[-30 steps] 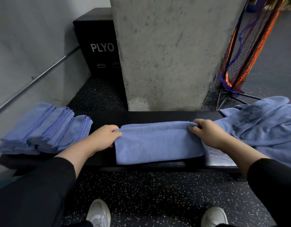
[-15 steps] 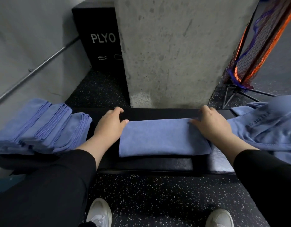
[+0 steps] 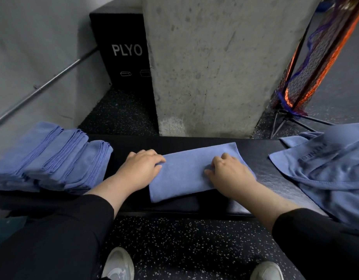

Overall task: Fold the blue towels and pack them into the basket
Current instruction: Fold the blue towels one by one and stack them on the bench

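Note:
A folded blue towel (image 3: 184,172) lies slightly askew in the middle of the black padded bench (image 3: 259,146). My left hand (image 3: 140,170) rests on its left edge, fingers reaching over the near-left corner. My right hand (image 3: 229,172) presses down on the towel's right half with bent fingers. A row of folded blue towels (image 3: 51,158) sits at the bench's left end. A heap of unfolded blue towels (image 3: 332,170) with dark lettering lies at the right end. No basket is in view.
A concrete pillar (image 3: 219,63) stands right behind the bench. A black box marked PLYO (image 3: 122,51) sits behind it to the left, beside a wall with a metal rail. An orange and black net on a stand (image 3: 308,73) is at the back right. My shoes show on the speckled floor.
My right hand slid left from the towel's far-right end onto its top. My left hand shifted onto the left edge. The towel now lies slightly rotated.

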Motion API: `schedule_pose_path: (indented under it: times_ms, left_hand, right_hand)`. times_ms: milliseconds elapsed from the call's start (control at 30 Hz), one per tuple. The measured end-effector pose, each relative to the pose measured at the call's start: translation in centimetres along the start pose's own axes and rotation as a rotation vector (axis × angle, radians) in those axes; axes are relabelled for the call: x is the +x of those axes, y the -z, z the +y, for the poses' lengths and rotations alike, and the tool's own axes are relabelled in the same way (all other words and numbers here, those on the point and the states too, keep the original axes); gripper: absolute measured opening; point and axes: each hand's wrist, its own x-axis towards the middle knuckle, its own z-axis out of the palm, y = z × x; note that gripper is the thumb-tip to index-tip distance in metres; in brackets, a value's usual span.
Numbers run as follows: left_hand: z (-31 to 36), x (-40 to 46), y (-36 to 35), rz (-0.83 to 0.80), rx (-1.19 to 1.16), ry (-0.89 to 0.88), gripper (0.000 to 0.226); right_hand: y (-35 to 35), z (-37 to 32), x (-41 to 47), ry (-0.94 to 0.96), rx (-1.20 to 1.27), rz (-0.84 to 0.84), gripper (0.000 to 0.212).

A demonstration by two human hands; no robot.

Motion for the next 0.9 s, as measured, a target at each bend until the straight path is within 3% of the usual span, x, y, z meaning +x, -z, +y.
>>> schedule_pose_path:
  times_ms: [100, 200, 267, 400, 467, 633, 733, 900]
  left_hand:
    - [-0.2, -1.2, 0.0, 0.001, 0.018, -0.028, 0.035]
    - [0.2, -2.8, 0.0, -0.014, 0.081, -0.114, 0.032]
    - [0.8, -3.8, 0.1, -0.063, 0.107, -0.204, 0.032]
    - [1.2, -5.3, 0.5, -0.110, 0.112, -0.311, 0.033]
    - [0.7, -5.4, 0.6, -0.073, 0.101, -0.301, 0.033]
    - [-0.5, -5.2, 0.3, -0.079, 0.071, -0.271, 0.048]
    - [-0.5, -5.4, 0.1, -0.061, 0.047, -0.288, 0.047]
    - [-0.1, -5.5, 0.1, -0.117, 0.048, -0.306, 0.044]
  right_hand:
    - [0.0, -1.2, 1.4, -0.025, -0.104, -0.029, 0.046]
    - [-0.3, -2.4, 3.5, -0.016, -0.160, -0.044, 0.036]
    - [-0.6, -3.0, 4.9, 0.043, -0.111, -0.061, 0.034]
    - [-0.7, -2.7, 6.4, 0.209, 0.088, -0.142, 0.052]
    - [-1.1, -1.7, 6.1, 0.282, 0.125, -0.082, 0.052]
    - [-0.7, 0.2, 3.1, 0.538, 0.205, 0.302, 0.025]
    - [-1.4, 1.3, 0.3, 0.670, 0.189, 0.189, 0.027]
    - [-3.4, 4.2, -3.0, 0.597, 0.124, 0.079, 0.042]
